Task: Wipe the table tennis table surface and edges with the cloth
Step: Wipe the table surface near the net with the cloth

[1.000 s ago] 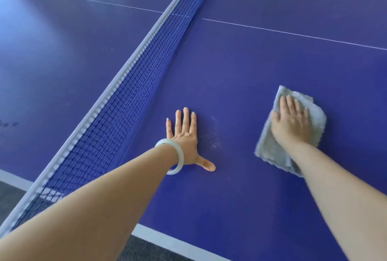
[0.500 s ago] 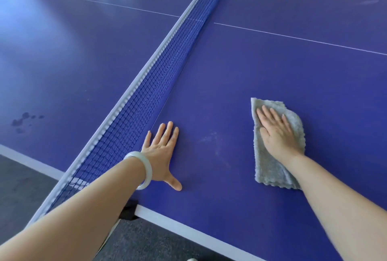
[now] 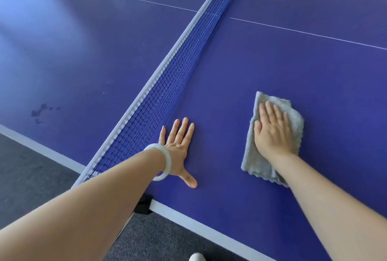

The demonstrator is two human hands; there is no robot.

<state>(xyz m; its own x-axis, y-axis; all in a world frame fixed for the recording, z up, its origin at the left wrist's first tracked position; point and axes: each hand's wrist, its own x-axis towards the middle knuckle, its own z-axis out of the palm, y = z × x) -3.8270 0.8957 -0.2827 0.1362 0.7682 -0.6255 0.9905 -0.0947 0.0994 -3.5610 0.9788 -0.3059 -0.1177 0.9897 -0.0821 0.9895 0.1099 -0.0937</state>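
Grey and fluffy, the cloth (image 3: 254, 162) lay flat on the blue table (image 3: 272, 62), on the half to the right of the net (image 3: 167, 97) and near the white edge (image 3: 199, 227) closest to me. My right hand (image 3: 272, 133) pressed down on top of it. The fingers were straight and together, so I was pushing the cloth and not grabbing it.

My left hand (image 3: 178, 147) was flat on the bare table too. Its fingers were spread out and held nothing. A pale bracelet (image 3: 165, 162) sat on that wrist.

A second before, the cloth was farther to the right and tipped over more. Now it had slid a little toward the net and stood straighter. My left hand had moved as well. It used to be well away from the net, and now its little finger was just beside the bottom of it. A pale smudge showed between my hands before, and I could not see it now. I could not tell if it was wiped off or if the light hid it.

I think I was cleaning this corner by the net, with lots of table left to do. Some dark spots (image 3: 39, 112) sat on the other half, not wiped yet.

I saw no words, names or labels anywhere.
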